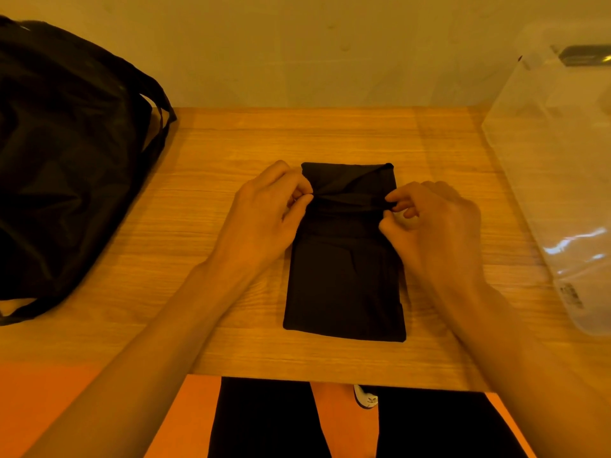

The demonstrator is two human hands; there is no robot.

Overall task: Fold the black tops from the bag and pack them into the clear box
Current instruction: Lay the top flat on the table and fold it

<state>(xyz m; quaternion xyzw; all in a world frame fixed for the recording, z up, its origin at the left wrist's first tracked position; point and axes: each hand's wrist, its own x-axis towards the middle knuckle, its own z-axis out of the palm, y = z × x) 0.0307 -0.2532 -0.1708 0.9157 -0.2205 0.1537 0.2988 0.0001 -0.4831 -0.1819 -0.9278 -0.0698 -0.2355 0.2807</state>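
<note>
Centre of frame, on wooden table point(231, 137): folded black top point(344, 285), opposite edges pinched by left hand point(264, 216), right hand point(436, 226).

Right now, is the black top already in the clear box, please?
No, the black top lies on the table outside the clear box, the left hand and right hand pinching its sides.

Plain pale wall point(297, 44) at the far side, smooth, with a few small marks. Against it, wooden table point(231, 137) with grain running left to right, near edge straight. Below the near edge, orange floor point(26, 391). Warm yellow light everywhere, soft.
</note>
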